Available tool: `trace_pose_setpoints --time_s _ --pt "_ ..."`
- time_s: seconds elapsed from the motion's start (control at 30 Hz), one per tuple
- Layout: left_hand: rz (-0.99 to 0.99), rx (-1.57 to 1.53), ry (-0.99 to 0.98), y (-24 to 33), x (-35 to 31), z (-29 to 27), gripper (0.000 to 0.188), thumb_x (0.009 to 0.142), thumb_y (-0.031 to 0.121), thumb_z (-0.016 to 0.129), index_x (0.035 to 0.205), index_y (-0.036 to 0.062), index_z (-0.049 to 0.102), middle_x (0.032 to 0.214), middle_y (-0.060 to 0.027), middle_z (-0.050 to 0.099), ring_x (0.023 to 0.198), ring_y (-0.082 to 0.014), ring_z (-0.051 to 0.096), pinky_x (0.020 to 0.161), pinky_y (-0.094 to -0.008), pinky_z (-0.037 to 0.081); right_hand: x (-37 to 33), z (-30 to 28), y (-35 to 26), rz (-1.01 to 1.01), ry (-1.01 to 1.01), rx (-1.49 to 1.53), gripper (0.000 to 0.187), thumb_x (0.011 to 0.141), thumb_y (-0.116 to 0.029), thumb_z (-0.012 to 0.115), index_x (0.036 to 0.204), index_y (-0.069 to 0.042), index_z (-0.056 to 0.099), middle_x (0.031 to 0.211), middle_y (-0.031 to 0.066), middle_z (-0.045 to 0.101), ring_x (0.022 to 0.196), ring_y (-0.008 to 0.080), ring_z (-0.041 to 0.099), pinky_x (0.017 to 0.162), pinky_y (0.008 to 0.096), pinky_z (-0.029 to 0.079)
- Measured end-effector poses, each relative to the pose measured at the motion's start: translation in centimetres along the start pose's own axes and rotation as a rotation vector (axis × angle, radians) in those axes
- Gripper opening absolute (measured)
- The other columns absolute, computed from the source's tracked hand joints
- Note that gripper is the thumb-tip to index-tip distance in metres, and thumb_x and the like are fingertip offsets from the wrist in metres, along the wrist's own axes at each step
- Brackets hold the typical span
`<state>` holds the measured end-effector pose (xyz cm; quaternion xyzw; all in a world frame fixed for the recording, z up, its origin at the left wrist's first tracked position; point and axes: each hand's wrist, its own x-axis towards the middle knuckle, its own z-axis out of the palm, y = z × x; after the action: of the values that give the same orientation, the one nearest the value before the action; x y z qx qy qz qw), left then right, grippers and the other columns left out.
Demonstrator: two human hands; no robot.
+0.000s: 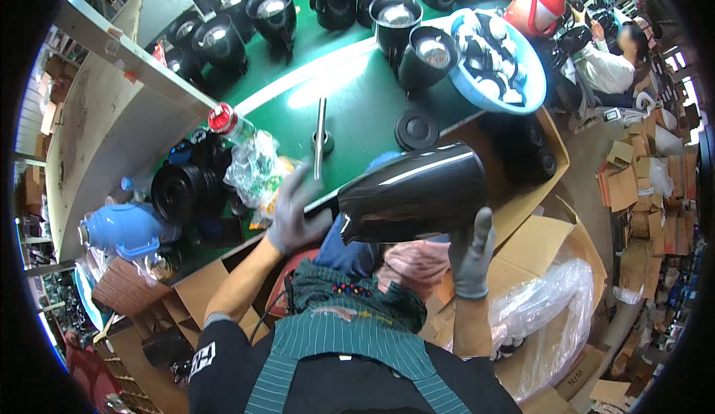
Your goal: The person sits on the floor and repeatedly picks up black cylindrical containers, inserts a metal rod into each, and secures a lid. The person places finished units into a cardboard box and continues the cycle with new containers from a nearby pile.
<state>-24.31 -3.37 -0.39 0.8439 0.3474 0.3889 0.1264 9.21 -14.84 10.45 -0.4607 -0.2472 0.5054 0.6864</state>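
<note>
A glossy black jug shell (413, 194) lies sideways in the air above my lap, its wider end to the right. My right hand (473, 257), in a grey glove, grips that wider end from below, with the thumb side upright against it. My left hand (293, 213), also gloved in grey, is just left of the narrower end; its fingers are spread and slightly blurred, and nothing shows in them. On the green table beyond stand an upright metal rod (320, 138) on a small black base and a round black lid (416, 129).
A light blue basin (535, 86) of black-and-white parts stands at the right, beside a red jug (535, 5). Several black jugs (272, 13) line the far side. Plastic bags (257, 168) and a blue jug (130, 228) are at left. An opened cardboard box (540, 242) sits at right.
</note>
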Motion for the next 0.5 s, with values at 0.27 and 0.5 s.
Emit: trace_pose_setpoints --time_s 0.27,0.5 --pt "0.081 0.067 0.249 -1.0 7.0 -3.6 0.12 0.072 0.052 0.1 0.166 0.0189 0.034 0.171 -0.0394 0.024 0.153 -0.0578 0.04 0.123 -0.0633 0.038 13.7 7.6 9.1 0.57 -0.284 0.422 0.079 0.1 -0.076 0.061 0.156 -0.02 0.054 0.149 0.008 0.064 0.135 0.0264 0.065 0.108 0.0478 0.059" --pt "-0.066 0.042 0.106 -6.7 19.5 -3.6 0.073 0.064 0.017 0.103 0.127 0.0116 0.068 0.15 -0.0229 0.059 0.138 -0.0436 0.059 0.115 -0.0507 0.05 20.2 10.7 11.3 0.708 -0.228 0.209 0.102 0.102 -0.086 0.039 0.17 -0.011 0.034 0.17 0.0214 0.04 0.154 0.0356 0.043 0.124 0.0545 0.041"
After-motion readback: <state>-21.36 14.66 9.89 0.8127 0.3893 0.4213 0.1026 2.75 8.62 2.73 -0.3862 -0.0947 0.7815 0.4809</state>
